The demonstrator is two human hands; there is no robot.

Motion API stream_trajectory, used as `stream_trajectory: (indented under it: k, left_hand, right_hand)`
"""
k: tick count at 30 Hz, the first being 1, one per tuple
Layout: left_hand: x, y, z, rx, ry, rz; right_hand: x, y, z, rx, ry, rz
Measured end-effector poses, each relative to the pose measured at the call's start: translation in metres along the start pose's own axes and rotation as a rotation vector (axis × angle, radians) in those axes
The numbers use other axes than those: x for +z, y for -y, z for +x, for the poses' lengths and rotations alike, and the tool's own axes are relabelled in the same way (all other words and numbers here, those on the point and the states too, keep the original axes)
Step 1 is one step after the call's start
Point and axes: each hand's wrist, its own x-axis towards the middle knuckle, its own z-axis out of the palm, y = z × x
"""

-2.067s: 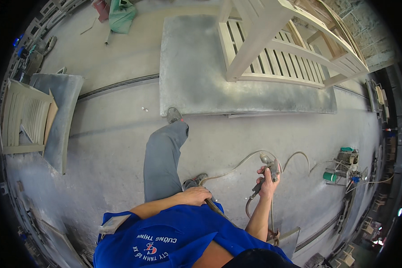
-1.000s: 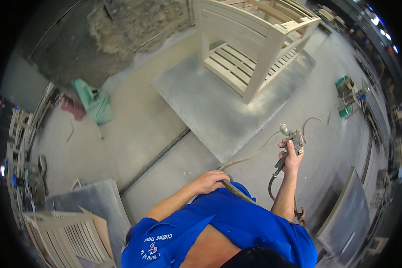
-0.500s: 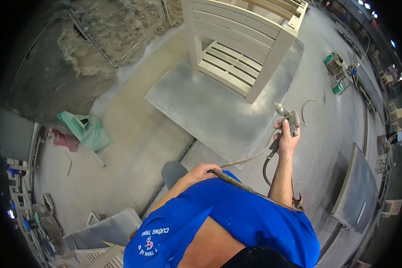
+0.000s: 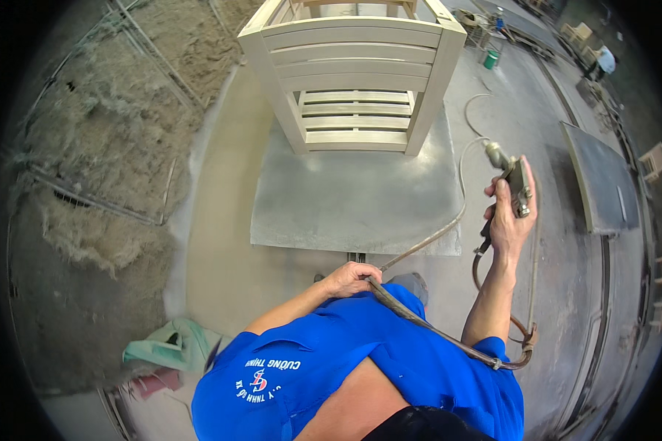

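Observation:
My right hand [image 4: 511, 217] is closed around a metal spray gun [image 4: 518, 184], lifted to the right of the pale furniture, its nozzle end tilted up and away from me. A hose runs down from the gun's grip beside my forearm. In front of my waist, my left hand [image 4: 351, 279] grips a hose [image 4: 412, 314], which passes across my blue shirt to a bound bend near my right elbow and also trails off toward the far right. Ahead stands a slatted wooden furniture frame [image 4: 353, 55], cream coloured, on a grey flat panel [image 4: 353, 198]. The gun is apart from the frame.
A dusty, fibrous heap [image 4: 103, 162] lies along the left. Green sheeting [image 4: 171, 347] is crumpled at lower left. On the right is a raised grey board [image 4: 603, 180]. Beyond, a green bucket [image 4: 490, 59] sits near equipment, and another person [image 4: 604, 63] is far off.
My view has turned to the right, bringing the furniture frame more squarely ahead. My right hand with the spray gun has shifted rightward in the picture. My left hand still grips the hose.

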Motion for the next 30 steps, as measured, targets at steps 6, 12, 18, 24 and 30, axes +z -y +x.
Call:
stream_trajectory:
  k: [6, 12, 18, 24, 30]
  left_hand:
    - [-0.037, 0.016, -0.033, 0.051, 0.042, -0.196]
    - [-0.059, 0.036, -0.050, 0.200, -0.074, -0.307]
    - [-0.080, 0.038, -0.078, 0.132, -0.115, -0.325]
    - [-0.076, 0.042, -0.083, 0.102, -0.065, -0.374]
    - [-0.085, 0.040, -0.078, 0.076, -0.039, -0.340]
  right_hand:
    - [0.070, 0.080, 0.020, -0.383, -0.172, -0.427]
    - [0.160, 0.104, -0.002, -0.486, 0.033, -0.382]
    - [0.239, 0.117, -0.035, -0.549, 0.242, -0.156]
    - [0.240, 0.114, -0.037, -0.480, 0.229, -0.115]
    - [0.173, 0.093, -0.009, -0.377, -0.094, -0.228]
